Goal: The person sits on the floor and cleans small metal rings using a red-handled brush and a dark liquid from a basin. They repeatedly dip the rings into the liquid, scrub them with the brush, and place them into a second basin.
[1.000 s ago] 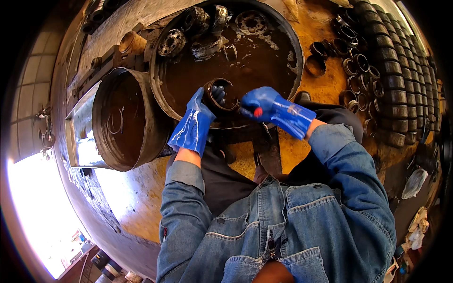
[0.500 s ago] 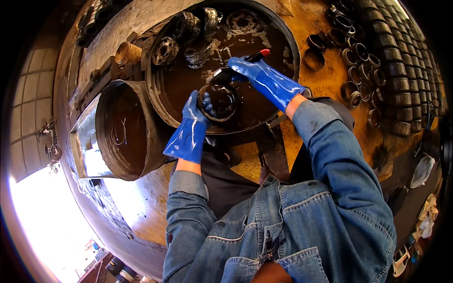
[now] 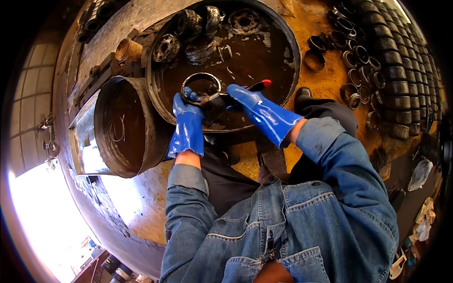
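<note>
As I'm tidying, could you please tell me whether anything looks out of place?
A thin, pale loop, possibly wire, looks stray in the otherwise dark drum at left. The metal ring in the left hand shows no clear damage, though fingers and brush partly hide it.

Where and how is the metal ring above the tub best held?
The metal ring is probably best gripped by its near-left wall, from the near left, fingers inside: the open centre gives room, and the brush crowds the near-right edge.
</note>
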The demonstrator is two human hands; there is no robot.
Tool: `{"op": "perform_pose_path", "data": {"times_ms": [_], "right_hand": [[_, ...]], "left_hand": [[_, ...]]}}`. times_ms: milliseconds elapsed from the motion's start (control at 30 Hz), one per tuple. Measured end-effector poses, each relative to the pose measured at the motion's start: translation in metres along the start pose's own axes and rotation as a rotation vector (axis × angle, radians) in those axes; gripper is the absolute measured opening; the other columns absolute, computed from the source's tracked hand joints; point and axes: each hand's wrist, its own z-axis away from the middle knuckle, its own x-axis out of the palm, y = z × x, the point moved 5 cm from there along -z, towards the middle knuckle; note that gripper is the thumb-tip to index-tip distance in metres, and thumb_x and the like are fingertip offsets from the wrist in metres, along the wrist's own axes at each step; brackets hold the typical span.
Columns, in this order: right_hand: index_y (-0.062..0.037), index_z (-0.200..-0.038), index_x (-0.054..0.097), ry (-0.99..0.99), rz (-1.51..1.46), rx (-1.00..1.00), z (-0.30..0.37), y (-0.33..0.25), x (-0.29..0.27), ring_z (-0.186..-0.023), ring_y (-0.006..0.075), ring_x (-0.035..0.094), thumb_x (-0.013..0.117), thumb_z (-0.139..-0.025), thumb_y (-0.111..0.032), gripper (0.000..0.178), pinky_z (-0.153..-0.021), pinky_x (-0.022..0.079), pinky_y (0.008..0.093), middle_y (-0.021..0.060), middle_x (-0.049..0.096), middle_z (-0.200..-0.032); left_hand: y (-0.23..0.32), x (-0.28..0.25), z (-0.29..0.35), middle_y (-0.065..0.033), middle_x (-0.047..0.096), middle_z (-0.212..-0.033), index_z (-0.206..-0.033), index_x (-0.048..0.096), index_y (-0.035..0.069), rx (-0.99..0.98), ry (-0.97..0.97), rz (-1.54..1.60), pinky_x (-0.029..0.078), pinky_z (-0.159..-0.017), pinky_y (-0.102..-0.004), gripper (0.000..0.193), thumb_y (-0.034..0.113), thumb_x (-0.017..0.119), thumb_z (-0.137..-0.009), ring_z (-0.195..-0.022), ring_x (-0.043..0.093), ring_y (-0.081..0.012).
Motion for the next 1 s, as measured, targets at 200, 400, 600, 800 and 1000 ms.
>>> {"op": "perform_pose_path", "data": {"times_ms": [200,400,600,800,1000], "right_hand": [[-0.002,-0.12,0.069,-0.124,0.713,-0.078,0.008,-0.049,0.0,-0.098,0.0303,0.073,0.072,-0.094,-0.035,0.043,-0.082,0.062,0.0423,0.0164,0.074,-0.109],[-0.0019,-0.118,0.07,0.093,1.118,0.043,0.018,-0.08,-0.026,-0.097,0.0316,0.073,0.071,-0.092,-0.041,0.047,-0.087,0.059,0.0428,0.0176,0.075,-0.106],[-0.0058,-0.117,0.071,-0.003,1.207,0.105,0.004,-0.034,-0.022,-0.098,0.0339,0.072,0.066,-0.091,-0.048,0.05,-0.09,0.057,0.0433,0.0172,0.076,-0.105],[-0.0094,-0.111,0.073,-0.229,1.661,-0.28,0.004,-0.025,0.024,-0.086,0.0303,0.073,0.068,-0.092,-0.037,0.033,-0.079,0.058,0.0425,0.0137,0.076,-0.108],[-0.0131,-0.125,0.068,-0.457,2.105,-1.12,0.012,-0.016,0.045,-0.073,0.0252,0.073,0.066,-0.087,-0.017,0.038,-0.062,0.057,0.0414,0.0145,0.065,-0.131]], "left_hand": [[-0.032,0.003,0.009,-0.0071,0.074,-0.092,-0.103,0.07,0.008,-0.126,0.127,-0.087,0.055,-0.076,-0.0391,0.035,0.037,0.051,-0.107,-0.079,0.065,-0.0243],[-0.039,0.008,0.026,-0.0097,0.075,-0.094,-0.107,0.07,0.005,-0.261,0.083,-0.26,0.056,-0.076,-0.043,0.043,0.042,0.047,-0.108,-0.081,0.068,-0.0282],[-0.042,-0.003,0.016,-0.0135,0.076,-0.102,-0.115,0.069,0.001,-0.266,0.096,-0.273,0.059,-0.079,-0.0453,0.041,0.038,0.055,-0.107,-0.088,0.073,-0.0308],[-0.016,-0.036,-0.02,-0.0169,0.074,-0.113,-0.119,0.067,-0.002,0.17,-0.341,-1.09,0.058,-0.091,-0.0434,0.032,0.025,0.056,-0.106,-0.1,0.072,-0.0306],[-0.015,-0.02,0.002,-0.0211,0.07,-0.128,-0.135,0.063,0.0,0.375,-0.339,-1.126,0.053,-0.106,-0.043,0.036,0.011,0.056,-0.101,-0.117,0.068,-0.0357]]}}
